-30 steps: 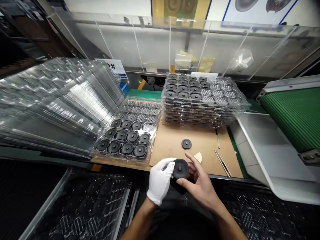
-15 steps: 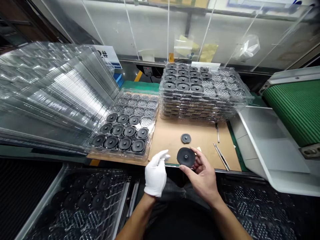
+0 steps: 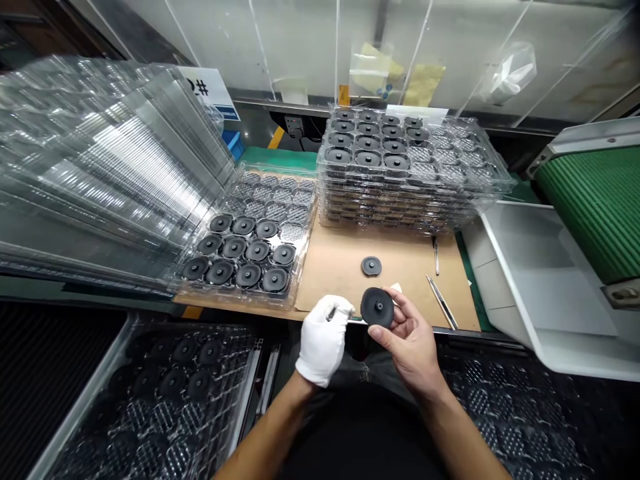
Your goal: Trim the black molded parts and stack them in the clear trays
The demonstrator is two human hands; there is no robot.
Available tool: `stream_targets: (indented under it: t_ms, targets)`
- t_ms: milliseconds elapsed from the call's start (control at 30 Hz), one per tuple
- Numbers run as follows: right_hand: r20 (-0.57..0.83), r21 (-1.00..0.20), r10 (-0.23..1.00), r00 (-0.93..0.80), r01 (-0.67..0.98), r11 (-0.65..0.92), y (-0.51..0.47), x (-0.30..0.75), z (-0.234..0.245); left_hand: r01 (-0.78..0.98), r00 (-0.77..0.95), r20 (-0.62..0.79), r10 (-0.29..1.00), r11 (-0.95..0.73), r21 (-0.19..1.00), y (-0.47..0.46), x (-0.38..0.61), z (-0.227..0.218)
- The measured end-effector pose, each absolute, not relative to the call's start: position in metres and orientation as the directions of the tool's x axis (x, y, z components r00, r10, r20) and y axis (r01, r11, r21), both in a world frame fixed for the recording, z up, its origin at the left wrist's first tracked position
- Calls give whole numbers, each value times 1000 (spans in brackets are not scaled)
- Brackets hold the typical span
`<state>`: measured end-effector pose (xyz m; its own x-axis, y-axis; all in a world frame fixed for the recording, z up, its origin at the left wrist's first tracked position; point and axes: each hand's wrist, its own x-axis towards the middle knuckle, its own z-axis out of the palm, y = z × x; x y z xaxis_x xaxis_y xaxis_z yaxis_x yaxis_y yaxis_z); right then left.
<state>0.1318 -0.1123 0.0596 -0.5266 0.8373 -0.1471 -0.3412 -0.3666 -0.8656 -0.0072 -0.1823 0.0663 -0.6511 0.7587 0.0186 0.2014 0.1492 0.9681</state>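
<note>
My bare right hand (image 3: 407, 337) grips a round black disc part (image 3: 377, 307) by its edge, face up, over the front edge of the brown work mat (image 3: 340, 267). My left hand (image 3: 323, 337), in a white glove, hovers just left of the disc with its fingers curled; whether it holds anything I cannot make out. A second, smaller black disc (image 3: 371, 266) lies on the mat just beyond. To the left sits a clear tray (image 3: 295, 280) partly filled with black discs.
A tall stack of clear trays (image 3: 410, 193) with black discs stands at the back. Empty clear trays (image 3: 100, 173) lean at the left. Tweezers (image 3: 441, 301) lie on the mat's right. A green conveyor (image 3: 595, 200) and white chute (image 3: 540, 280) are at the right. More trays sit below the bench.
My left hand has let go of the disc and drawn slightly away. My right hand alone now holds it, turned face up. The camera has tilted down.
</note>
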Motion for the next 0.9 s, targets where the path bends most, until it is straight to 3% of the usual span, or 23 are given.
stream_targets:
  t_ms: [133, 300, 400, 567, 700, 767, 833, 900]
  targets:
    - [-142, -854, 850, -508, -371, -365, -106, 140, 58, 113, -697, 0, 717, 109, 988, -185, -7, 69]
    - [-115, -880, 867, -485, -354, -315, -107, 138, 53, 87, -433, -33, 901, 78, 993, -185, 5, 84]
    - [-115, -925, 907, -405, -288, -246, -114, 126, 43, 42, -418, -62, 906, 88, 995, -182, 15, 76]
    - [-68, -995, 950, -304, -52, -87, -122, 111, 30, -63, -533, -172, 829, 164, 984, -174, 24, 58]
    - [2, -990, 818, -575, 112, 81, -96, 133, 29, -140, -662, -232, 712, 186, 972, -168, 18, 59]
    - [-24, -949, 799, -601, 265, 171, -68, 155, 21, -140, -716, -237, 657, 198, 970, -168, 13, 61]
    - [-65, -856, 892, -447, 485, 180, -35, 181, 6, -129, -749, -220, 625, 189, 973, -169, 10, 65]
    - [-77, -789, 953, -292, 602, 121, -6, 205, -14, -128, -766, -202, 610, 163, 978, -171, 9, 69]
